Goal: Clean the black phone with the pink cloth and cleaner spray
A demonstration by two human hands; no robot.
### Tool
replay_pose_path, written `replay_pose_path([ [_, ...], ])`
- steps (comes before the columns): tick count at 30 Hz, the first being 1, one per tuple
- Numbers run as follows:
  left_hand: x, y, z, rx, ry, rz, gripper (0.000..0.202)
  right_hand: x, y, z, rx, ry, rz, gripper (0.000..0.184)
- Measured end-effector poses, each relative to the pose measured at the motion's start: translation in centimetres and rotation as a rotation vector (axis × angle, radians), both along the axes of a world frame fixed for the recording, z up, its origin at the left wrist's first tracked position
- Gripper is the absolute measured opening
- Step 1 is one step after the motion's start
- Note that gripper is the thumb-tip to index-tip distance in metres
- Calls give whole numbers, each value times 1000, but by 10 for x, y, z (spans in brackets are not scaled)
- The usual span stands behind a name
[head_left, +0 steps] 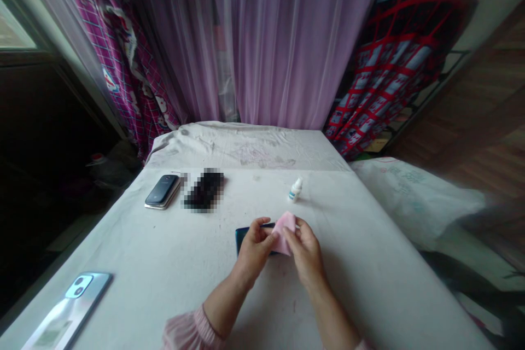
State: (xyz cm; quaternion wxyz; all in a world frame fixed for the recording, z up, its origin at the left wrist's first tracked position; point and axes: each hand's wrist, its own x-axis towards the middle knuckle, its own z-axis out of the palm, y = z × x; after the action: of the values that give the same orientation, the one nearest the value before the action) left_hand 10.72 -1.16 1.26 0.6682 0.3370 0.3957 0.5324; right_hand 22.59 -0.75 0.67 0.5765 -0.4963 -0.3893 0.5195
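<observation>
Both my hands meet over the middle of a white-covered table (164, 262). My left hand (255, 246) and my right hand (305, 249) pinch a small pink cloth (284, 229) between their fingers. Just beneath them lies a dark phone (241, 238), partly hidden by my left hand. A small white dropper bottle (295, 190) stands upright a little beyond the cloth, to the right.
A black phone with a silver rim (163, 191) lies at the far left, a blurred dark object (204, 190) beside it. A silver phone (68, 309) lies face down near the front left corner. Purple curtains (266, 38) hang behind the table.
</observation>
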Motion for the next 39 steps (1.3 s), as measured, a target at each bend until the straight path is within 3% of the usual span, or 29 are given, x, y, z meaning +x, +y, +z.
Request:
replay_pose_path([
  [3, -10, -1, -1, 116, 222, 46, 49, 11, 4, -2, 29, -146, -66, 50],
  [8, -51, -3, -2, 428, 926, 192, 31, 38, 7, -1, 75, -630, -91, 41],
  [11, -69, -8, -15, 593, 1247, 70, 61, 43, 6, 0, 109, -938, -114, 39],
  [14, -73, -12, -29, 655, 1449, -35, 86, 37, 6, 2, 106, -1185, -106, 40],
  [19, -70, -7, -32, 679, 1489, -19, 69, 22, 4, 9, 187, -1448, 50, 37],
  [24, -71, -1, -24, 693, 1469, -38, 66, 17, -1, 8, 172, -1576, 76, 35],
  [35, -72, -2, -30, 713, 1472, -40, 65, -15, -8, 8, 228, -1584, 174, 34],
  [39, -72, -2, -29, 707, 1467, -47, 66, -6, -4, 7, 214, -1581, 162, 34],
])
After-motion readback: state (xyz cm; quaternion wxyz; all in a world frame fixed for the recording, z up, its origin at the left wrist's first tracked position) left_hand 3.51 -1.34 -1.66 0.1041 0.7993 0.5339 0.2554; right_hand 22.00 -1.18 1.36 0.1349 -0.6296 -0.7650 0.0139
